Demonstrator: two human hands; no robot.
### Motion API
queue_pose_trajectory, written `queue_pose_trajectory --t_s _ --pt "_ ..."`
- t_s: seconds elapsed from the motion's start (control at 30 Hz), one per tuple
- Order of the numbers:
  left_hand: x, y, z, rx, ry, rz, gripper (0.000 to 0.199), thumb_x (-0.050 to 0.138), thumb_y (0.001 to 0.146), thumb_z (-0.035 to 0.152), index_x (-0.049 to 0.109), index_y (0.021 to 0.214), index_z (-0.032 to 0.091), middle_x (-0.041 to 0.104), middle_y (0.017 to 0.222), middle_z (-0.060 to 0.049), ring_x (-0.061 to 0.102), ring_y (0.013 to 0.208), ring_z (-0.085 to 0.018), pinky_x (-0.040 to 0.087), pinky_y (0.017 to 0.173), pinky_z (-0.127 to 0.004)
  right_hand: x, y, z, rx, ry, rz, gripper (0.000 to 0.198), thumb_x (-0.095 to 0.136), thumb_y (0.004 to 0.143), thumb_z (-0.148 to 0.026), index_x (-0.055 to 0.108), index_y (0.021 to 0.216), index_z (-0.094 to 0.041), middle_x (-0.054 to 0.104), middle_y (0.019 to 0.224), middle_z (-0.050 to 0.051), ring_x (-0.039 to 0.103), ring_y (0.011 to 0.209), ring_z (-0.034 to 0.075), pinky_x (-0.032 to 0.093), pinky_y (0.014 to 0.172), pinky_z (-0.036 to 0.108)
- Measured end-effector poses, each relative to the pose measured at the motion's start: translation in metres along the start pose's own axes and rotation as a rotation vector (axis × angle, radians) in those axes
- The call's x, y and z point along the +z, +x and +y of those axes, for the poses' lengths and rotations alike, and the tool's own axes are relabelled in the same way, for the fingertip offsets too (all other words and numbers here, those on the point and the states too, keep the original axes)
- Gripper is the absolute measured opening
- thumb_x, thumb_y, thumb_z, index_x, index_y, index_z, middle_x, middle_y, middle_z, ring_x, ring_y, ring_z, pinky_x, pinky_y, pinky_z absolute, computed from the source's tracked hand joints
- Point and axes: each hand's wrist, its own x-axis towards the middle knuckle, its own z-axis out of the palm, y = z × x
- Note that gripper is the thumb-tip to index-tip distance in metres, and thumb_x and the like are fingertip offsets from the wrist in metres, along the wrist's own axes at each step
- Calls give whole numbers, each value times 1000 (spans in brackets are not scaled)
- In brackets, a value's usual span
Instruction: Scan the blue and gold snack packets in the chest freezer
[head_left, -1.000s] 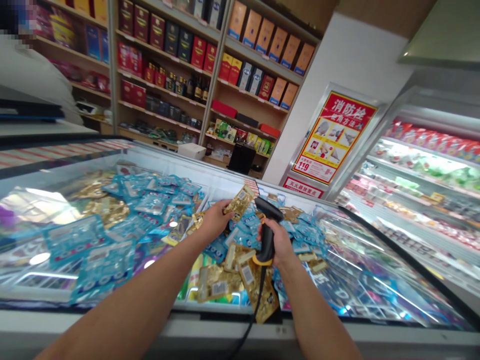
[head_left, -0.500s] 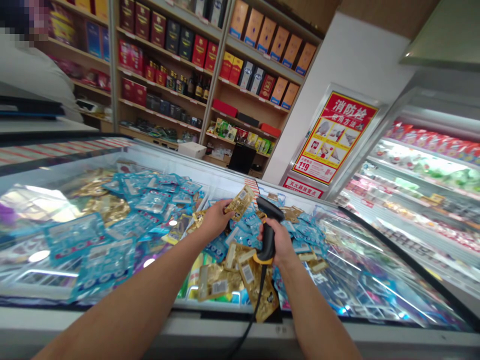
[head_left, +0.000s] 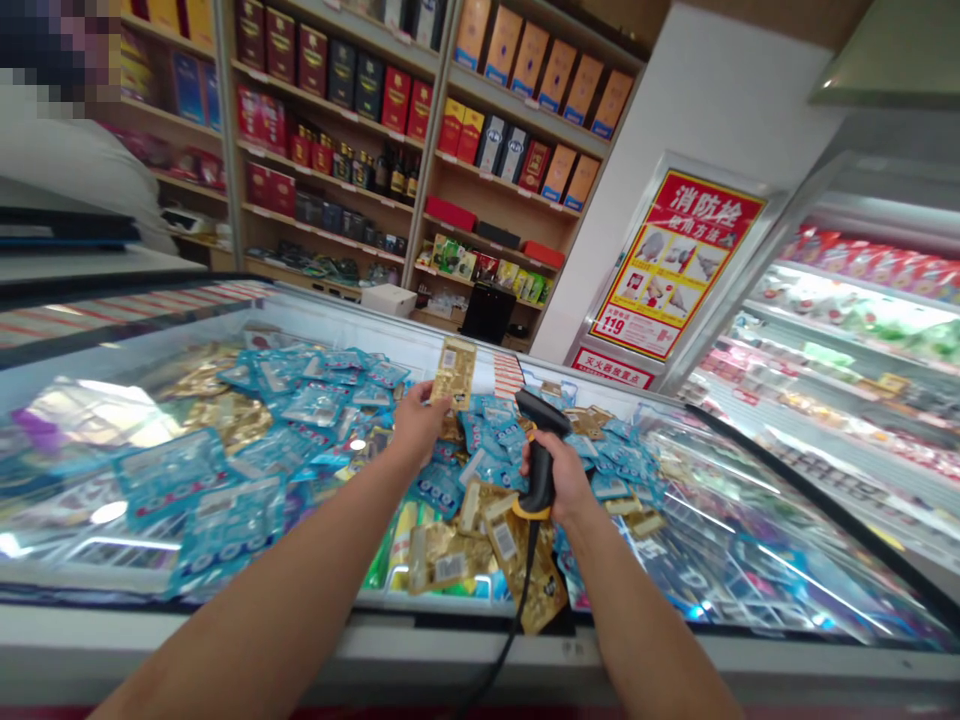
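Observation:
My left hand (head_left: 421, 422) pinches a gold foil packet (head_left: 454, 372) by its lower left edge and holds it upright, a barcode label near its top. My right hand (head_left: 561, 472) is wrapped around the grip of a black and yellow barcode scanner (head_left: 541, 455), whose head tilts toward the left. A dark cable (head_left: 517, 610) hangs from the scanner toward the front edge. Beneath my hands, blue packets (head_left: 491, 440) and gold packets (head_left: 525, 570) lie heaped on the glass top of a chest freezer (head_left: 390, 625).
More blue packets (head_left: 229, 525) spread over the glass at left. Behind the freezer stand shelves of boxes and bottles (head_left: 341, 165). A red and yellow poster (head_left: 667, 265) hangs on a white pillar. A lit refrigerated display (head_left: 847, 380) is at right, and a person's pale sleeve (head_left: 82, 175) shows at upper left.
My left hand has moved left with the gold packet, which has turned from slanted to nearly upright and is farther from the scanner. My right hand holds the scanner in nearly the same place.

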Motion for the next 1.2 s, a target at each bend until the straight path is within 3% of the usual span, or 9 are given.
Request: queue_pose_trajectory --t_s 0.2,0.33,0.43,0.57,0.67,0.73,0.8,1.03,1.2 --pt "-26 31 -5 18 96 342 49 61 75 28 56 122 15 65 112 -9 63 99 -21 50 89 -35 -1 7 -1 69 81 1 24 69 67 -38 59 73 -17 62 59 -1 53 44 10 44 42 22" --pt "-35 35 -5 56 228 372 54 58 76 22 51 129 13 61 120 -14 57 113 -27 44 101 -41 11 15 -15 101 113 32 21 67 67 -36 57 73 -18 59 56 -3 52 43 10 42 40 21" --pt "-36 26 4 151 380 373 62 58 75 18 46 135 8 49 136 -21 41 132 -33 32 110 -47 27 23 -26 110 60 -19 19 64 70 -34 59 75 -17 61 56 -2 53 42 11 43 39 22" --pt "-34 3 18 326 661 264 52 61 76 24 56 126 14 40 146 -19 28 139 -40 24 110 -56 42 37 -24 105 -32 -20 17 64 71 -31 59 71 -15 63 54 2 56 43 12 46 40 22" --pt "-30 -10 22 297 839 -13 51 56 81 41 57 125 15 62 120 -20 50 122 -39 36 101 -53 45 45 -12 102 -65 28 18 66 71 -31 59 69 -15 62 51 2 55 40 12 45 39 22" --pt "-27 -14 20 204 910 -174 59 55 79 53 57 124 16 69 104 -19 60 107 -38 43 91 -47 44 47 -5 86 -87 27 18 66 71 -31 59 70 -15 62 51 2 55 40 13 44 38 22" --pt "-24 -15 16 166 962 -240 60 59 74 58 60 119 19 71 99 -17 64 99 -36 46 84 -42 43 47 0 70 -86 27 17 66 71 -31 60 69 -15 62 51 2 55 40 12 44 38 22" --pt "-22 -6 7 110 872 -250 41 61 73 47 69 104 20 73 96 -15 67 93 -34 47 73 -36 43 37 9 65 -29 74 16 63 72 -29 59 67 -14 62 51 2 56 41 11 45 41 21" --pt "-30 5 -1 127 630 -11 32 46 84 34 71 97 20 73 95 -11 66 91 -29 48 77 -35 43 33 9 -23 36 35 22 66 69 -35 60 73 -14 63 55 1 59 43 13 45 39 22"
